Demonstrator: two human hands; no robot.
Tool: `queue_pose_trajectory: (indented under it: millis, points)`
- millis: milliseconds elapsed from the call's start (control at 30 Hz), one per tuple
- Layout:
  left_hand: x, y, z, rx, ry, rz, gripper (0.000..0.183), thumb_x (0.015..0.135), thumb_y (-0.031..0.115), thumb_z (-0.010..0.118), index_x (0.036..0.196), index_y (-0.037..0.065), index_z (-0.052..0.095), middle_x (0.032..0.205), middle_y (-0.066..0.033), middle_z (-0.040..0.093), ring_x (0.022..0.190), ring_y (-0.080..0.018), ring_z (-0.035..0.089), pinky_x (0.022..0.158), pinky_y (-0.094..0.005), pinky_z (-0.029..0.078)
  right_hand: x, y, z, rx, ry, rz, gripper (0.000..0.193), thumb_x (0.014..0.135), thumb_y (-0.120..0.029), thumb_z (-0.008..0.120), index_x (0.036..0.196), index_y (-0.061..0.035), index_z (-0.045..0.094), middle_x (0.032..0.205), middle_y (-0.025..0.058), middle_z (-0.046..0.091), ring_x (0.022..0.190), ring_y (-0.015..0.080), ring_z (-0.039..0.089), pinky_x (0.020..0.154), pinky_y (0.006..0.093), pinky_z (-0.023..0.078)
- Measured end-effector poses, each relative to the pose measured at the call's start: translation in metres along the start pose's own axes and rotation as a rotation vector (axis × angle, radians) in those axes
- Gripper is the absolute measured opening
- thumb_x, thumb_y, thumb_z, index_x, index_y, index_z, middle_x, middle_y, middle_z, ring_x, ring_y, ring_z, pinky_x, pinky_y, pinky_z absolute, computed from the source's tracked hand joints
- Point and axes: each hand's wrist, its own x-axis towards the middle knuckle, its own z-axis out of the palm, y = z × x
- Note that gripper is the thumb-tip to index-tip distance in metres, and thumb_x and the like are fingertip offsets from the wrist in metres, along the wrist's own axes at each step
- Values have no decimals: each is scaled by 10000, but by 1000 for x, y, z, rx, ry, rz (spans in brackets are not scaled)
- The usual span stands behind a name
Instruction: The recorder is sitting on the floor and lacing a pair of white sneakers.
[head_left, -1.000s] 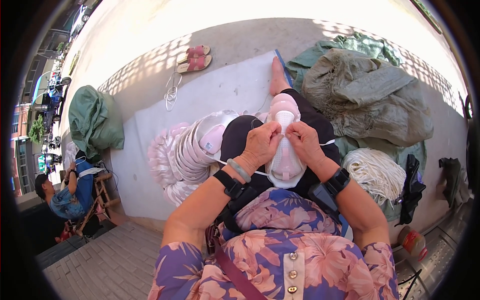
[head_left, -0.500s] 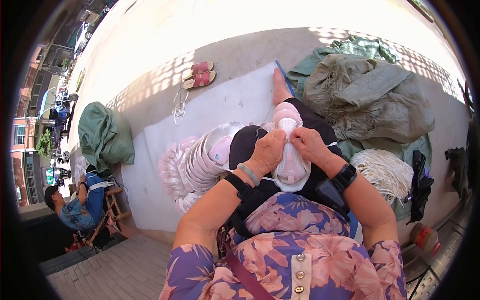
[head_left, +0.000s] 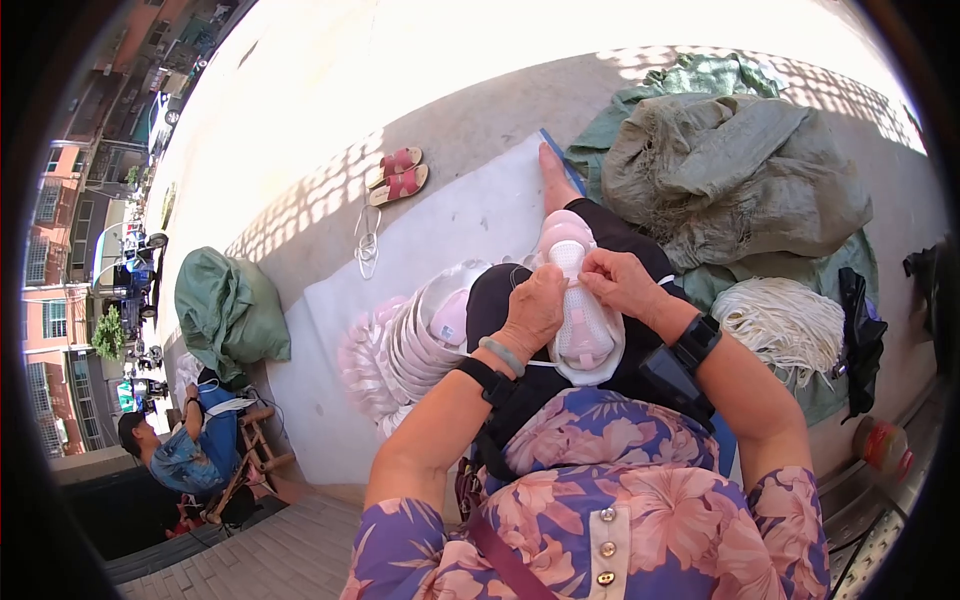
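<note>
A pink and white shoe (head_left: 585,335) rests on my lap, its toe pointing away from me. My left hand (head_left: 537,300) is closed at the left edge of its tongue, thumb and fingers pressed together. Opposite it, my right hand (head_left: 618,282) pinches at the right edge of the tongue. Whatever lies between the fingertips is too small to make out. A thin white lace (head_left: 540,363) shows beneath my left wrist, beside the shoe. To the left of my knee several pink and white shoes (head_left: 415,335) lie nested in a curved row.
White laces (head_left: 782,325) are heaped at my right, near a black plastic bag (head_left: 862,340). Big woven sacks (head_left: 735,180) lie beyond. Red sandals (head_left: 400,180) and a loose lace (head_left: 368,245) are ahead. A green sack (head_left: 230,310) and a seated person (head_left: 195,450) are left.
My hands, close together over the tongue before, are now slightly apart, the right one a little higher. The whole view has shifted slightly; the shoe stays on my lap.
</note>
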Motion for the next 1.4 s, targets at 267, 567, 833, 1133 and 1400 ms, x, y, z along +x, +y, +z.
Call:
queue_pose_trajectory:
  millis: [267,567,833,1133,1400]
  points:
    - [-31,-31,-51,-143,142,-135,173,890,159,482,790,22,444,655,-147,508,588,-329,523,549,-388,420,-16,1,-22,-252,34,-120,214,676,-62,516,883,-34,566,681,144,581,656,322,581,608,370,452]
    - [-137,-117,-152,-413,141,-896,221,908,214,487,782,35,459,572,-38,494,457,-135,499,433,-276,420,-24,9,-18,-268,105,-321,179,723,-93,553,885,-39,605,741,154,599,698,338,590,619,384,459]
    - [-33,-3,-80,110,77,55,237,741,111,591,956,55,509,898,-135,577,728,-322,599,605,-389,492,-30,-2,-27,-376,89,-289,150,766,-176,613,846,-50,624,743,119,601,662,321,588,587,387,457]
    - [-19,-19,-58,288,-205,65,95,797,133,521,772,63,580,661,-125,568,643,-309,592,571,-385,479,-37,-7,-49,-618,60,-363,91,795,-183,605,794,-92,610,688,58,585,646,260,551,619,338,391]
    - [-52,-104,-208,513,217,-160,125,786,179,584,824,85,657,723,-134,618,690,-318,603,613,-387,471,-93,2,-156,-921,87,-226,99,813,-174,568,782,-82,586,702,77,579,677,288,541,637,361,384]
